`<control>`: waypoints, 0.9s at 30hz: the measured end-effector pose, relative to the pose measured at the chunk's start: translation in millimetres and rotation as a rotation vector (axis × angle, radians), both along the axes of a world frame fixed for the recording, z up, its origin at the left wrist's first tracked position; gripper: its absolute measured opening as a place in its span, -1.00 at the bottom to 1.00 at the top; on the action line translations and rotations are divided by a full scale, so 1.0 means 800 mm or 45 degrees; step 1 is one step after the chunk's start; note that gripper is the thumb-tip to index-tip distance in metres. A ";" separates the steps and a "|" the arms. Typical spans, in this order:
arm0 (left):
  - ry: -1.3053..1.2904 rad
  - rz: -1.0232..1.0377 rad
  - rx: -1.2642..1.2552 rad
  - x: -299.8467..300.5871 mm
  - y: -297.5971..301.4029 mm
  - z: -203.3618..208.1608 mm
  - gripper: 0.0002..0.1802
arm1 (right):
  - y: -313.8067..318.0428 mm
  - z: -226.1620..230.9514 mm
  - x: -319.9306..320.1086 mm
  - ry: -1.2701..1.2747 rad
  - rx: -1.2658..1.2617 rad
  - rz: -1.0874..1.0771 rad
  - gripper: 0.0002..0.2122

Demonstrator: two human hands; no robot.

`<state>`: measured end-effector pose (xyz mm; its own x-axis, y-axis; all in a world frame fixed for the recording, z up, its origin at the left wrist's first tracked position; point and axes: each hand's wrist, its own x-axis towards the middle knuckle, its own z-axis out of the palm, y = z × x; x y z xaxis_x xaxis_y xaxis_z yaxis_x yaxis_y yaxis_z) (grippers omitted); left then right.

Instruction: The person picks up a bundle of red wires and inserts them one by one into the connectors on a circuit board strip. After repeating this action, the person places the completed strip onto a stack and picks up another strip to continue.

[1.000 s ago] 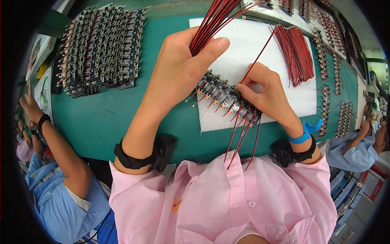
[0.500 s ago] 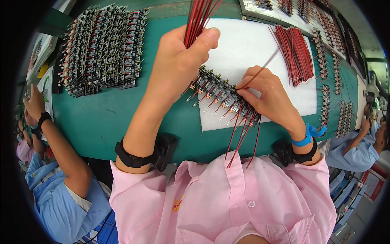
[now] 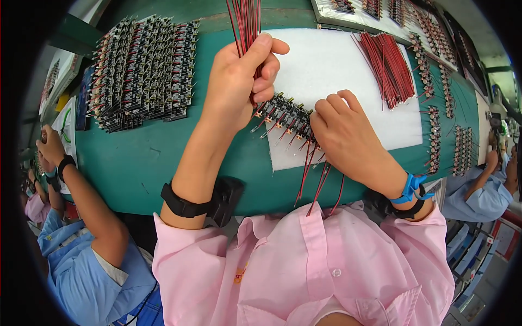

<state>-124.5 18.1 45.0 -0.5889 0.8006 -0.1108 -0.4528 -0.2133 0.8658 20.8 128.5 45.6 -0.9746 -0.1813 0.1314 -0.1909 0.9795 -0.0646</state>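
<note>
While my right hand [image 3: 345, 138] works above a white foam sheet [image 3: 304, 57], a pale tray-like panel [image 3: 356, 22] beyond it carries rows of boards. Between my hands, the circuit-board strip [image 3: 285, 115] slants down rightward, thin leads [image 3: 321, 187] hanging toward me. My left hand [image 3: 247, 76] is closed round red-and-black wires [image 3: 249, 22] pointing away; my right fingers curl over the strip's right end, tips hidden, so I can't tell what they pinch. Shirt stitching [image 3: 239, 273] is too small to read.

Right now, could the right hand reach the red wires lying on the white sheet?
Probably yes: between the right hand and that wire pile, only bare white sheet shows, though the hand is at the circuit boards.
</note>
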 end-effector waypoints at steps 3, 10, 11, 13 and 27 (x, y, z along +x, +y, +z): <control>-0.146 -0.023 0.100 0.004 0.002 -0.008 -0.71 | 0.010 0.005 -0.001 -0.016 -0.090 0.005 -0.90; -0.339 0.170 0.052 0.035 0.019 0.004 -0.67 | 0.028 0.048 -0.038 -0.026 -0.853 -0.234 -0.90; -0.319 0.060 0.168 0.033 0.018 -0.004 -0.66 | 0.027 0.039 -0.047 -0.028 -0.959 -0.219 -0.89; -0.280 -0.137 0.399 0.028 0.015 -0.013 -0.64 | 0.027 0.025 -0.063 -0.036 -1.171 -0.161 -0.85; -0.176 0.299 0.129 0.037 0.019 -0.001 -0.65 | 0.036 0.034 -0.059 -0.394 -1.803 -0.259 -0.91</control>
